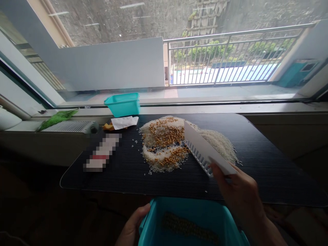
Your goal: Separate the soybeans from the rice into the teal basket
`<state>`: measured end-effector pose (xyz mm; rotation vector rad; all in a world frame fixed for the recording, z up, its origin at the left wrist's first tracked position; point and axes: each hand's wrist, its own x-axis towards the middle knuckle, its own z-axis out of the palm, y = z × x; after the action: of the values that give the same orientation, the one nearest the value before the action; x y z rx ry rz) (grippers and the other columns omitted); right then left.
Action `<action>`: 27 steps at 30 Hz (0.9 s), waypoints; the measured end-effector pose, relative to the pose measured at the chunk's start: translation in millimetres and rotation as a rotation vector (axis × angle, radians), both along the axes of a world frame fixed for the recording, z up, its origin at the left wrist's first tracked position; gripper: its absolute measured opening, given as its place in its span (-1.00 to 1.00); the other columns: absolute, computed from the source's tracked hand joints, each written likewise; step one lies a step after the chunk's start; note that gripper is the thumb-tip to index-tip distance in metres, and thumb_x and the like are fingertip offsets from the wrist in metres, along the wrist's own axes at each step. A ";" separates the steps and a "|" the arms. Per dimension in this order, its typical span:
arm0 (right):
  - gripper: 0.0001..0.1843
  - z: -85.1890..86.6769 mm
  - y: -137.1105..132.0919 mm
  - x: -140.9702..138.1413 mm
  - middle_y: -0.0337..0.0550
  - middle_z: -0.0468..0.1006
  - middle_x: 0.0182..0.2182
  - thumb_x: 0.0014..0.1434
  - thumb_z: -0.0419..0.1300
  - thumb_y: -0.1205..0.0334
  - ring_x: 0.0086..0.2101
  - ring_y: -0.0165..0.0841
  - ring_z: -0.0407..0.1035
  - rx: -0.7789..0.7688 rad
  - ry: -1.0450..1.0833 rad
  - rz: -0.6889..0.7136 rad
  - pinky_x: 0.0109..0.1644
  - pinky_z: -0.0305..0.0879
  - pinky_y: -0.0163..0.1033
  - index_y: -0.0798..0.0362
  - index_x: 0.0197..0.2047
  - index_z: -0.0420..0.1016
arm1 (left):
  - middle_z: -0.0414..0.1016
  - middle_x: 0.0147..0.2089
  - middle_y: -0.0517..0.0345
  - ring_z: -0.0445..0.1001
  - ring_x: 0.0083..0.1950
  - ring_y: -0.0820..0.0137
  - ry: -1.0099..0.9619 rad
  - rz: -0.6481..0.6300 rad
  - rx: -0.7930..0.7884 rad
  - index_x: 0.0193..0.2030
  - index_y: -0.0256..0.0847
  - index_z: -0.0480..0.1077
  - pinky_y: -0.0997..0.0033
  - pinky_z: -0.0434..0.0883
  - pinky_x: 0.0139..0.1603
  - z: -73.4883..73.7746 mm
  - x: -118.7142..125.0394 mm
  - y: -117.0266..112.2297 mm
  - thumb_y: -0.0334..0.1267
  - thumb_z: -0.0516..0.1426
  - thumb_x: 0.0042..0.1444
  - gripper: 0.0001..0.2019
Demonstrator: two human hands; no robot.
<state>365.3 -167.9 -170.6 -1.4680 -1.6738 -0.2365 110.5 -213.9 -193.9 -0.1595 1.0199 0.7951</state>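
My right hand [239, 193] grips the near end of a white slotted scoop [205, 150], whose far edge rests in a pile of white rice mixed with yellow beans [166, 141] on a black ribbed table [123, 171]. To the right of the scoop lies a pile of plain rice [221, 143]. My left hand [133, 225] holds the left rim of a teal plastic tub [189, 222] below the table's near edge. Some yellow beans [187, 227] lie in the bottom of that tub.
A second teal tub [123, 104] stands on the window sill at the back, with white paper [124, 122] in front of it. A blurred-out flat item [102, 152] lies on the table's left part. A green cloth [57, 118] lies on the radiator at left.
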 end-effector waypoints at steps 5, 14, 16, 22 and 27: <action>-0.79 5.2 15.1 -19.0 -0.19 0.61 -0.45 0.19 0.10 0.20 -0.56 -0.41 0.46 -0.034 0.054 0.052 -0.51 0.34 -0.38 0.05 -0.30 0.56 | 0.61 -0.24 -0.03 0.53 -0.08 0.05 0.006 -0.012 0.011 -0.02 -0.34 0.43 0.08 0.31 0.05 7.2 1.6 2.7 -0.25 0.22 -0.03 -0.60; -0.77 31.5 39.6 -40.7 -0.17 0.62 -0.37 0.20 0.07 0.22 -0.55 -0.44 0.45 -0.102 0.042 0.209 -0.52 0.35 -0.38 0.03 -0.24 0.56 | 0.61 -0.36 0.02 0.55 -0.14 0.09 -0.037 0.005 0.035 -0.22 -0.32 0.49 0.13 0.35 -0.01 5.4 2.9 0.3 -0.29 0.23 -0.04 -0.78; -0.77 36.7 37.7 -32.9 -0.17 0.63 -0.32 0.20 0.08 0.21 -0.50 -0.41 0.47 -0.105 0.034 0.220 -0.47 0.38 -0.36 0.00 -0.19 0.55 | 0.60 -0.37 0.02 0.55 -0.15 0.08 -0.070 -0.008 0.032 -0.27 -0.32 0.49 0.13 0.35 -0.01 6.6 3.3 0.5 -0.29 0.23 -0.04 -0.82; -0.75 31.6 5.2 18.2 -0.21 0.62 -0.26 0.14 0.16 0.24 -0.38 -0.32 0.52 -0.120 -0.037 0.222 -0.30 0.43 -0.30 -0.07 -0.09 0.51 | 0.59 -0.41 0.05 0.55 -0.15 0.09 -0.056 -0.005 0.013 -0.31 -0.30 0.49 0.13 0.36 -0.02 12.9 6.4 2.8 -0.31 0.21 -0.03 -0.86; -0.71 13.7 -12.5 41.3 -0.24 0.61 -0.19 0.13 0.18 0.29 -0.29 -0.32 0.53 -0.133 0.014 0.253 -0.20 0.46 -0.29 -0.12 -0.06 0.50 | 0.61 -0.37 0.00 0.55 -0.16 0.07 -0.112 -0.024 -0.039 -0.26 -0.32 0.49 0.10 0.37 -0.03 13.0 11.3 4.6 -0.28 0.17 0.03 -0.83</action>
<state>406.5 -180.4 -156.9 -1.3315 -1.8724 0.0241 121.8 -209.3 -180.8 -0.2224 0.9304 0.7369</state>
